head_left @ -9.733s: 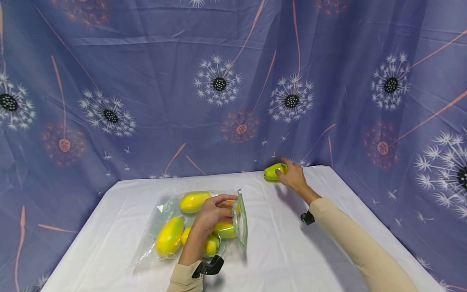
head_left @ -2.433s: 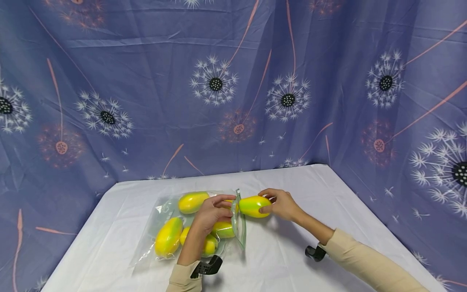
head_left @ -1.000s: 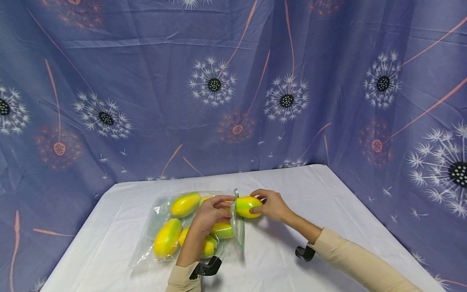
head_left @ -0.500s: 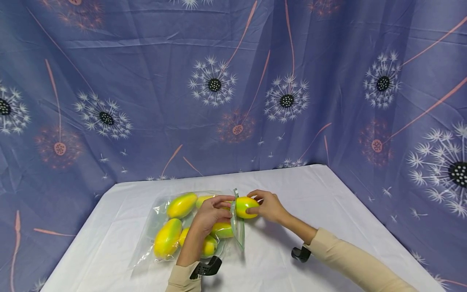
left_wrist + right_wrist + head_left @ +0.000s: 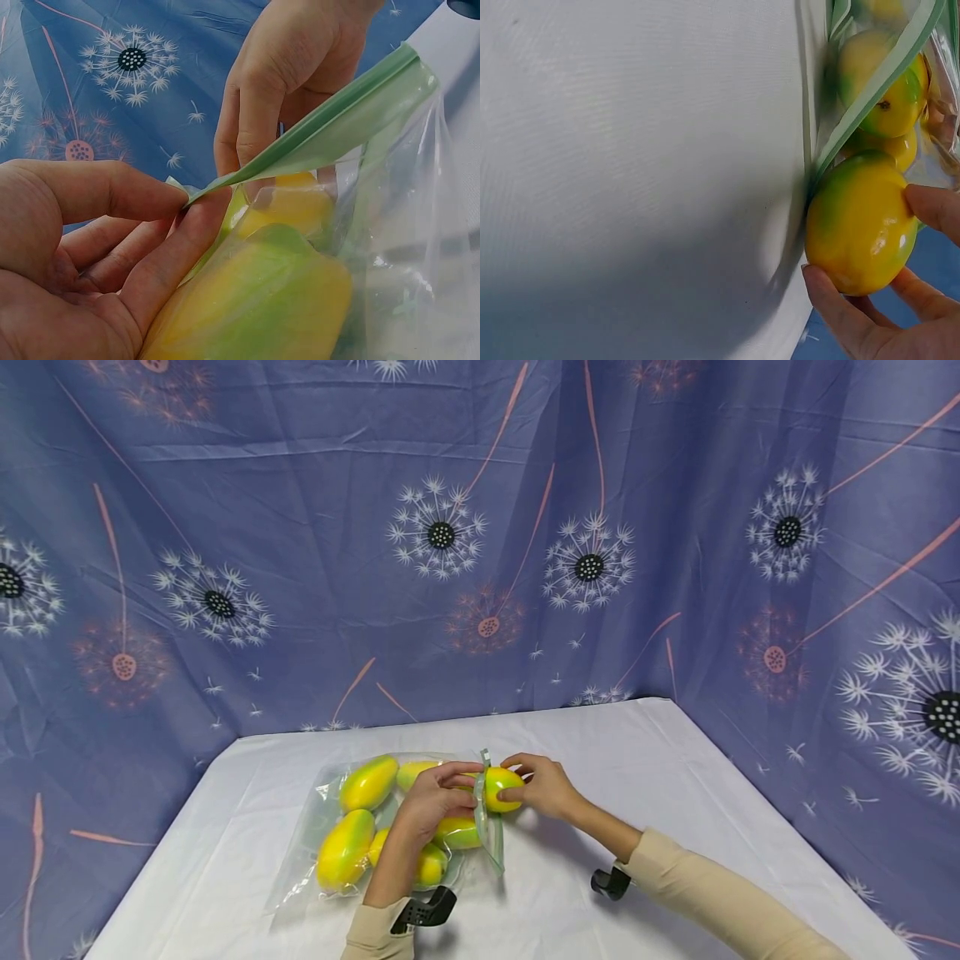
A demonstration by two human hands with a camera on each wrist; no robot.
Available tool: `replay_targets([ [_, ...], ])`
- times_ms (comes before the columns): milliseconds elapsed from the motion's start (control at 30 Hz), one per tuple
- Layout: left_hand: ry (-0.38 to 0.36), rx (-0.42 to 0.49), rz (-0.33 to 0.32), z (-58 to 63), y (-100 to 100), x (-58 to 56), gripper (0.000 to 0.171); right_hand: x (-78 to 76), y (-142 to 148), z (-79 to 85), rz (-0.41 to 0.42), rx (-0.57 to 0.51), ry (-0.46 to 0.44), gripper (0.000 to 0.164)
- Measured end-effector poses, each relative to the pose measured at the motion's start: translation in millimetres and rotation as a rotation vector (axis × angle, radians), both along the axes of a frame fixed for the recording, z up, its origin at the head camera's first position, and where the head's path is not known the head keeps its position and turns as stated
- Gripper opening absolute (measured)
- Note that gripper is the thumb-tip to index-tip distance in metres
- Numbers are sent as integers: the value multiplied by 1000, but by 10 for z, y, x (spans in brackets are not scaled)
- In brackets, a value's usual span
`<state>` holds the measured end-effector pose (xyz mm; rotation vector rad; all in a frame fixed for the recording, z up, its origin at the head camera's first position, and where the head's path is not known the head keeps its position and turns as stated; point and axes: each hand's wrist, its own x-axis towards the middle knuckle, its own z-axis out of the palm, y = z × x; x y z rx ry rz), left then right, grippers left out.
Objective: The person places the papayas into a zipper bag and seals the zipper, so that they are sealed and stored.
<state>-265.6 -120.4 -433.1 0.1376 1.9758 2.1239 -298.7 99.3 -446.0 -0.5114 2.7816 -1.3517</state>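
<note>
A clear zip bag with a green-edged mouth lies on the table, several yellow-green papayas inside it. My left hand reaches over the bag; in the left wrist view its thumb and a finger pinch the green zip edge. At the mouth, my right hand grips another papaya by its outer end. That papaya sits partly inside the bag, and its inner end is hidden behind the bag's edge in the head view. In the right wrist view, other papayas lie just beyond it.
A white cloth covers the table. Behind it and to the sides hangs a blue curtain with dandelion prints. Black wrist cameras sit at the left wrist and the right wrist.
The right hand took the papaya from the table's back, brought it to the bag mouth and has pushed it leftward, deeper inside. An inner papaya shifted left. The left hand stays put.
</note>
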Motion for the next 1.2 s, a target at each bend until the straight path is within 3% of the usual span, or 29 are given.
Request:
replay_targets([
  [400, 7, -6, 10, -3, 15, -3, 54, 18, 10, 58, 9, 33, -83, 57],
  [633, 9, -3, 6, 1, 17, 0, 54, 25, -1, 52, -1, 11, -109, 50],
  [933, 1, -13, 16, 11, 22, -1, 52, 27, -28, 17, 16, -53, -180, 55],
  [1200, 7, -6, -5, 3, 18, -2, 53, 58, -56, 36, 42, -52, -178, 57],
])
